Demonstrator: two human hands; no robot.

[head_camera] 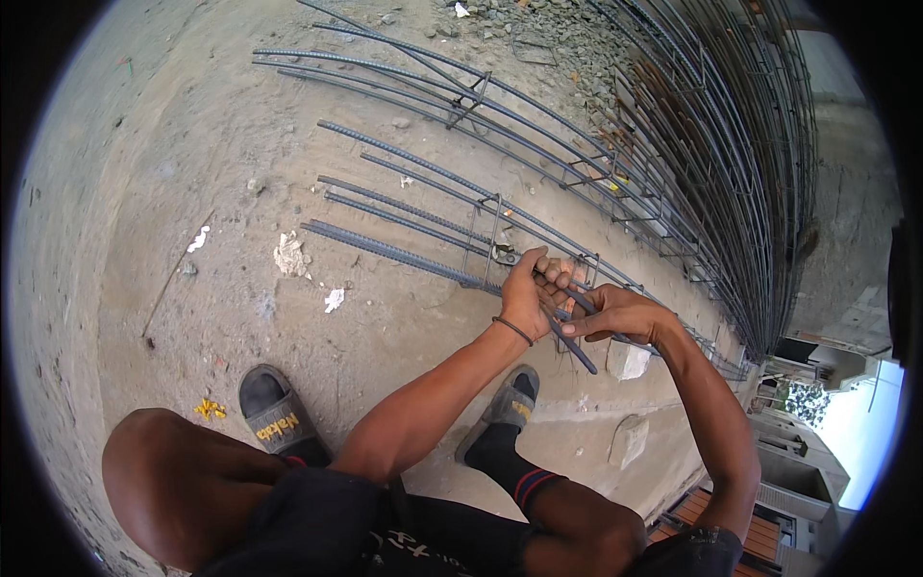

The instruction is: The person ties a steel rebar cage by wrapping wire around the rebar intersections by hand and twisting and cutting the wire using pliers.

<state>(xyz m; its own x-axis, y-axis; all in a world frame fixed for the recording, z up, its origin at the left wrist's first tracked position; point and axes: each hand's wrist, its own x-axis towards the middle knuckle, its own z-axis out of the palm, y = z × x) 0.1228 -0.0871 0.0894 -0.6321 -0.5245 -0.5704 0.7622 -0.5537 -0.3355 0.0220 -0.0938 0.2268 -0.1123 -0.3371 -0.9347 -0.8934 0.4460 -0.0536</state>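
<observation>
Pincers with long dark handles (575, 349) lie across my left hand (530, 296), whose fingers curl around them. Their metal head (505, 254) is beside a thin stirrup (496, 229) of a rebar cage. On the handle side, my right hand (624, 314) has its thumb and fingers on the handles, close to my left palm. Ribbed steel bars (404, 155) of this cage run from the middle left to the lower right under both hands. Thin wires show below the handles; what my curled fingers cover is hidden.
A second rebar cage (425, 78) lies beyond the first. Many long bars and cages (728, 144) are stacked at the right, beside gravel (570, 54). Pale rubble chunks (632, 360) lie near my right arm. My sandaled feet (277, 411) stand on the dusty ground.
</observation>
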